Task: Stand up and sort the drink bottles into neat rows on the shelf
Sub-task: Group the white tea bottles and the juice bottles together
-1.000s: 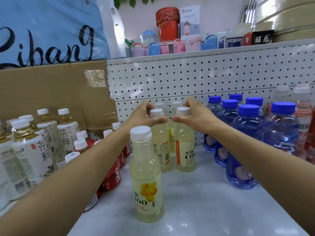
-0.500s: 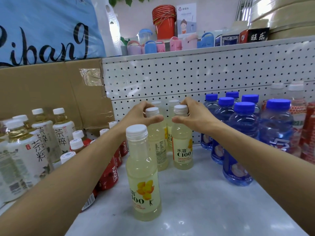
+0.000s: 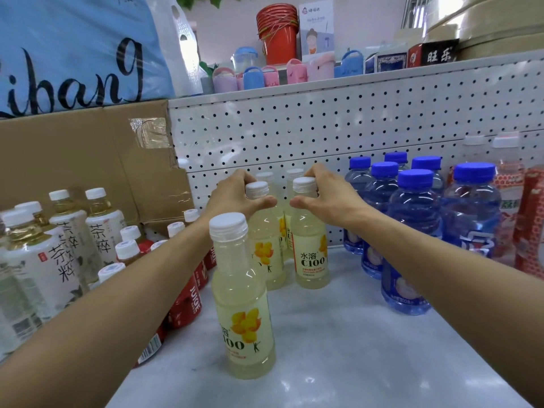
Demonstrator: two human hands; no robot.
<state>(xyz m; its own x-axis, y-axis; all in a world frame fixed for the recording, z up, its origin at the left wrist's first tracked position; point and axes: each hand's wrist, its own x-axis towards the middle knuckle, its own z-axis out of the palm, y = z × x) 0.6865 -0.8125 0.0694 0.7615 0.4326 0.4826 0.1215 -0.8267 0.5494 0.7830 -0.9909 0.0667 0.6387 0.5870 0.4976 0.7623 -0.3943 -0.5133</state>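
Several pale yellow C100 lemon bottles with white caps stand upright on the white shelf. My left hand grips the neck of one yellow bottle. My right hand grips the neck of the yellow bottle beside it. Two more yellow bottles stand behind these, mostly hidden. A fifth yellow bottle stands alone in front, close to my left forearm. Blue-capped water bottles form rows to the right.
White-labelled tea bottles and red juice bottles crowd the left side. Red-patterned bottles stand at far right. A pegboard back wall and a cardboard box close the rear. Cups and buckets sit above.
Both hands stay on the two bottle necks. The left bottle has turned so its flower label now faces me; the view has shifted slightly.
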